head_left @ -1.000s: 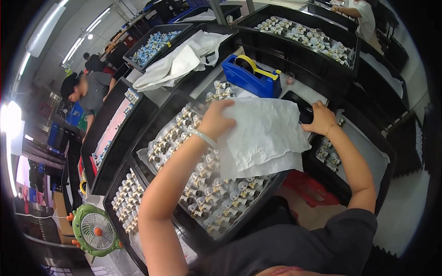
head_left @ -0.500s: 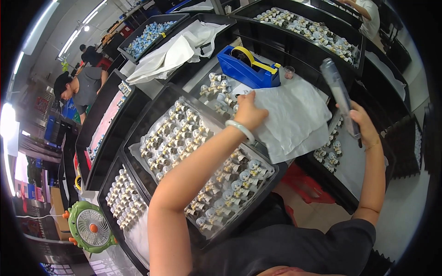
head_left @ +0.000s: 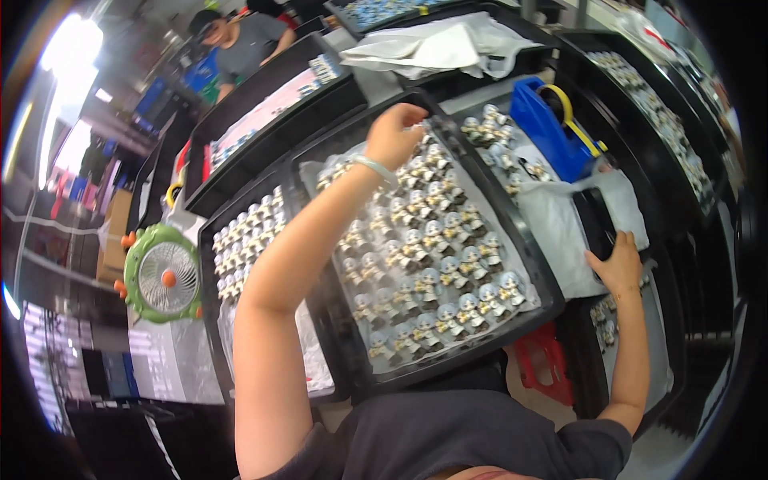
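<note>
Over the far part of the middle black tray (head_left: 480,172) is my left hand (head_left: 394,138), a pale bangle on its wrist. Its fingers are curled down at the small figurines; whether one is between them is hidden. Rows of these white, blue-haired figurines (head_left: 448,276) stand on a pale liner in that tray. To the right, my right hand (head_left: 618,268) grips the near end of a dark smartphone (head_left: 594,218). The phone lies on a white sheet (head_left: 552,232), its black face up.
A blue tape dispenser (head_left: 548,132) with yellow tape stands beyond the sheet, beside loose figurines (head_left: 492,128). More figurines fill the left tray (head_left: 252,228). A green fan (head_left: 164,276) stands at far left. Behind are white sheets (head_left: 440,48) and a co-worker (head_left: 244,44).
My right hand has lowered the phone from the air onto the white sheet. My left hand has left that sheet and moved over the middle tray. The view has turned left.
</note>
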The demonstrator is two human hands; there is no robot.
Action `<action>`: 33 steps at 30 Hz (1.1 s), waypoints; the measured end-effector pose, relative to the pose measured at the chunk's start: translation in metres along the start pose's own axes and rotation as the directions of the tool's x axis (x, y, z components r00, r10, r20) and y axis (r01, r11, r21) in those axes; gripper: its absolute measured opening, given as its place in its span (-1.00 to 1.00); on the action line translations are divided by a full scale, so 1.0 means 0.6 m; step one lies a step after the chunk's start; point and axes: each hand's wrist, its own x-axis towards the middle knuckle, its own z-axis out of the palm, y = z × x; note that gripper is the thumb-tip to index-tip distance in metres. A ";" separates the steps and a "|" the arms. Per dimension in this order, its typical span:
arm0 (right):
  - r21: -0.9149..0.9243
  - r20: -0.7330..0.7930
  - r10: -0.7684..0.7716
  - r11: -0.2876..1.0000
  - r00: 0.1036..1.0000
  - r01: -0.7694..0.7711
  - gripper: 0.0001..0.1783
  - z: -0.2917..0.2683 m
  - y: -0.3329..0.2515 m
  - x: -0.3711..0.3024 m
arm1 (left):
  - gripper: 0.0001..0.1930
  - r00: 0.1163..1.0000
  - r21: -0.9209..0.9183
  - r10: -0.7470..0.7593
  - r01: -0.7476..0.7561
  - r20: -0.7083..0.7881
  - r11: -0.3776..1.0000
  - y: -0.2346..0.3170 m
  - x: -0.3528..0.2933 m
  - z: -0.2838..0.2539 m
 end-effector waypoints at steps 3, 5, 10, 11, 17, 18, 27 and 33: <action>0.030 -0.087 -0.175 0.983 0.981 0.179 -0.34 -0.034 0.000 0.000 | -0.79 0.992 0.499 -0.123 0.107 -0.003 0.860 -0.083 -0.003 -0.131; 0.326 -0.086 -0.266 0.903 0.960 0.279 -0.52 -0.071 -0.006 0.011 | -0.78 0.980 0.631 -0.200 0.154 0.002 0.760 -0.111 -0.015 -0.170; 0.992 -0.027 -0.673 -0.107 0.739 -0.061 -0.84 -0.230 -0.221 -0.062 | -0.67 0.871 0.956 -0.480 0.042 0.108 0.292 -0.131 -0.072 -0.195; 0.979 -0.086 -0.727 -0.190 0.681 -0.079 -0.83 -0.248 -0.274 -0.089 | -0.57 0.843 0.969 -0.530 0.051 0.088 0.242 -0.147 -0.073 -0.197; 0.956 -0.156 -0.985 -0.169 0.074 -0.240 -0.61 -0.343 -0.439 -0.160 | -0.52 0.830 0.920 -0.550 0.285 -0.096 0.269 -0.204 -0.034 -0.147; 0.952 -0.190 -0.981 -0.194 0.037 -0.238 -0.56 -0.346 -0.453 -0.184 | -0.56 0.796 0.808 -0.540 0.495 -0.274 0.319 -0.279 -0.029 -0.154; 0.871 -0.201 -0.903 0.013 -0.380 -0.492 -0.37 -0.351 -0.542 -0.181 | -0.57 0.883 0.881 -0.463 0.278 -0.078 0.382 -0.184 -0.049 -0.163; 0.883 0.242 -0.860 0.387 -0.449 -0.267 -0.41 -0.304 -0.616 -0.194 | -0.38 0.996 0.867 -0.090 0.062 -0.020 0.494 -0.111 -0.138 -0.233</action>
